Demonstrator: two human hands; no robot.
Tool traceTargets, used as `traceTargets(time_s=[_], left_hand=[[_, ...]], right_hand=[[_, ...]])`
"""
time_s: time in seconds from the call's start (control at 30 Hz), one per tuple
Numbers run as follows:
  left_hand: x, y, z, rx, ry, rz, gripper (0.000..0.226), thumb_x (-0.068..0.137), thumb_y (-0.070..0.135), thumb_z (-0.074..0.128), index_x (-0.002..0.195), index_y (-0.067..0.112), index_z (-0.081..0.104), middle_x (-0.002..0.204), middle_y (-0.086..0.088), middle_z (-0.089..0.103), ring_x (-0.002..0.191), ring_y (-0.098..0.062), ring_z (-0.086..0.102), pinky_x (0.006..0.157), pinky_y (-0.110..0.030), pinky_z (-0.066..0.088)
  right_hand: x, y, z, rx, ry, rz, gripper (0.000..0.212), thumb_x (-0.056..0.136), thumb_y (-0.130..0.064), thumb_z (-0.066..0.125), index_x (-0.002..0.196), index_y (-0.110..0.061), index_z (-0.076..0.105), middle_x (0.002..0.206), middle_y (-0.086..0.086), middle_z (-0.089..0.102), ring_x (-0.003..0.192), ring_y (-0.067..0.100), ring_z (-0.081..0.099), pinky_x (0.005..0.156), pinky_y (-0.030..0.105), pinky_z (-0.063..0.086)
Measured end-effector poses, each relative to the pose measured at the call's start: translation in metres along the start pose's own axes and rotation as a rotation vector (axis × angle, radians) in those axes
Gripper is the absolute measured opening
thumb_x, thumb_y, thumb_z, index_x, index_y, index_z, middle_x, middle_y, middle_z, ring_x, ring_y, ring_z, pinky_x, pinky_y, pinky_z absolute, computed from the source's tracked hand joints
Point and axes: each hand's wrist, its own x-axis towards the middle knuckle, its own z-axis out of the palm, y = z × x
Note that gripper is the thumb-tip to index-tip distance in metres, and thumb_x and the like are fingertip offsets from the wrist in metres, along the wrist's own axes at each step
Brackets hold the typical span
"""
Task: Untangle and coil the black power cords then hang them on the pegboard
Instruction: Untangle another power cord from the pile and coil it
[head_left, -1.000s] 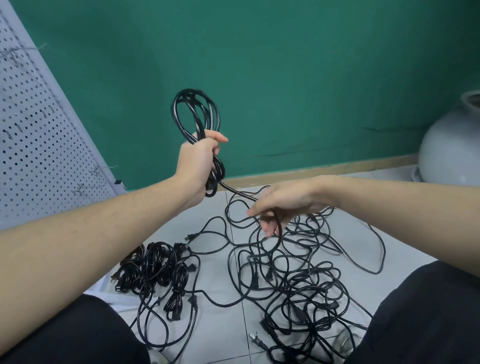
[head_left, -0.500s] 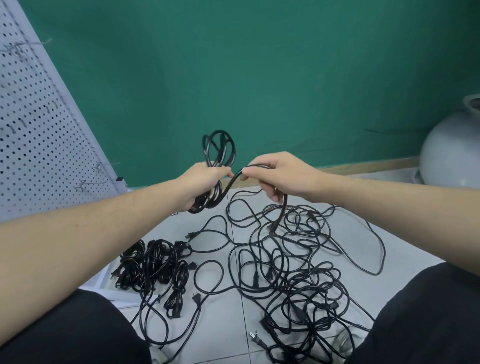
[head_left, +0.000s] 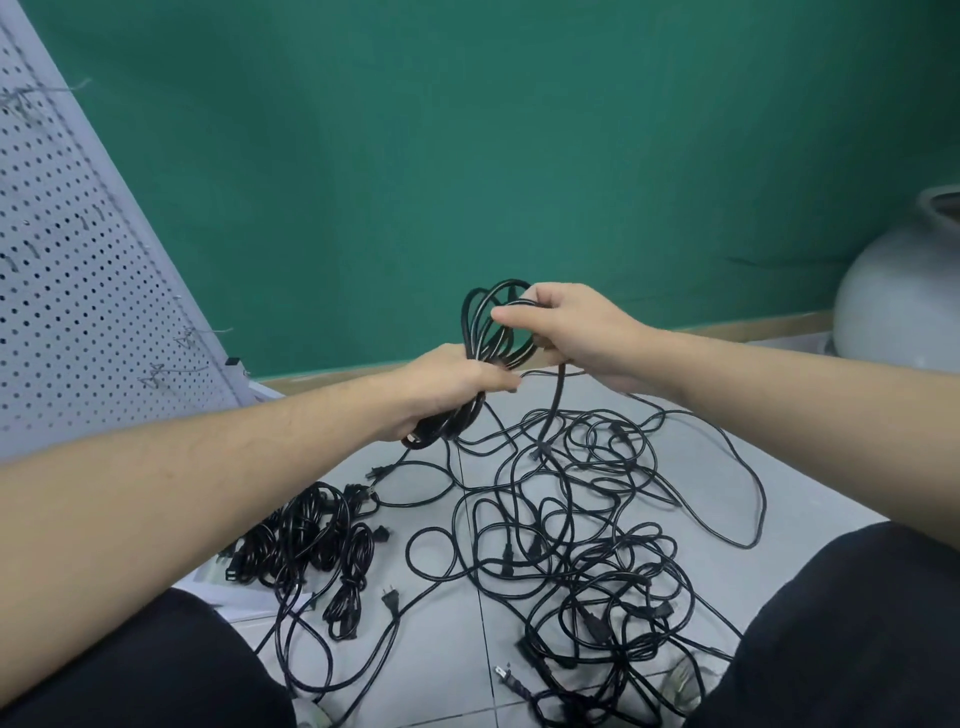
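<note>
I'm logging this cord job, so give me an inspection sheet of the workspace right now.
Surface: pale tiled floor, mostly covered by cords.
Job's things: coil held up by both hands; tangle on the floor; bundles at left; pegboard leaning at left, nothing hung on it.
Clutter: paper under the bundles.
Grippers: left hand grips the coil's base; right hand pinches a loop at the top.
Cables: a strand runs from the coil down into the tangle.
Surroundings: green wall; grey pot at right.

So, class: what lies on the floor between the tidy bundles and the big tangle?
Head view: pale tile floor crossed by loose black cord ending in a plug.
</note>
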Motion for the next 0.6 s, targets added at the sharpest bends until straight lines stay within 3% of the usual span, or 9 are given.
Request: traceTargets(time_s=[0.1,0.2,0.33,0.4,0.47,0.53,0.6], left_hand=[[0.005,-0.006,-0.001,-0.110,0.026,-0.038,0.015,0.094,0.021,0.061,0.098,0.012,0.072,0.083,-0.006,0.050,0.052,-0.015,0.041,0.051,-0.025,0.037],[0.008,-0.012,-0.003,-0.214,-0.003,-0.075,0.033,0.087,0.004,0.049,0.086,0.021,0.077,0.093,-0.011,0.049,0.057,-0.017,0.044,0.059,-0.031,0.052],[0.004,-0.013,0.000,-0.262,-0.058,-0.048,0.038,0.083,-0.005,0.039,0.087,0.013,0.072,0.093,-0.015,0.054,0.055,-0.017,0.046,0.073,-0.038,0.058],[0.000,-0.010,0.006,-0.276,-0.068,0.002,0.037,0.082,-0.008,0.036,0.087,0.009,0.068,0.092,-0.015,0.055,0.053,-0.016,0.046,0.078,-0.042,0.059],[-0.004,-0.007,0.010,-0.303,-0.083,0.062,0.030,0.075,-0.004,0.039,0.086,0.006,0.066,0.088,-0.016,0.055,0.052,-0.016,0.047,0.082,-0.047,0.059],[-0.008,-0.004,0.011,-0.337,-0.108,0.102,0.031,0.062,0.003,0.041,0.082,0.006,0.065,0.082,-0.015,0.057,0.052,-0.018,0.049,0.082,-0.047,0.060],[-0.009,-0.004,0.010,-0.357,-0.144,0.123,0.031,0.056,0.004,0.041,0.078,0.007,0.064,0.080,-0.015,0.058,0.052,-0.019,0.051,0.083,-0.050,0.059]], right_hand=[[0.001,0.000,-0.007,0.117,-0.064,0.007,0.019,0.093,-0.025,0.072,0.080,-0.018,0.060,0.066,-0.007,0.046,0.060,0.008,0.038,0.055,0.023,0.034],[-0.001,-0.001,-0.012,0.090,-0.078,-0.003,0.006,0.093,-0.021,0.072,0.090,-0.015,0.071,0.081,0.003,0.051,0.065,0.009,0.042,0.057,0.021,0.039],[-0.003,-0.002,-0.011,-0.006,0.091,-0.095,0.002,0.087,-0.023,0.079,0.087,-0.024,0.077,0.083,-0.014,0.072,0.076,0.001,0.062,0.078,0.019,0.047],[-0.002,-0.001,-0.010,-0.035,0.234,-0.128,0.012,0.079,-0.031,0.085,0.081,-0.029,0.074,0.092,-0.013,0.070,0.083,0.001,0.062,0.081,0.018,0.044],[-0.002,0.001,-0.008,-0.050,0.325,-0.145,0.026,0.076,-0.038,0.087,0.088,-0.030,0.066,0.104,-0.010,0.063,0.086,0.003,0.057,0.079,0.019,0.043],[-0.003,0.002,-0.006,0.029,0.311,-0.084,0.048,0.074,-0.043,0.087,0.107,-0.031,0.055,0.112,-0.005,0.064,0.093,0.005,0.061,0.086,0.026,0.049],[-0.005,0.001,-0.006,0.118,0.206,0.051,0.055,0.073,-0.050,0.086,0.114,-0.029,0.055,0.100,0.002,0.073,0.088,0.017,0.069,0.092,0.044,0.057]])
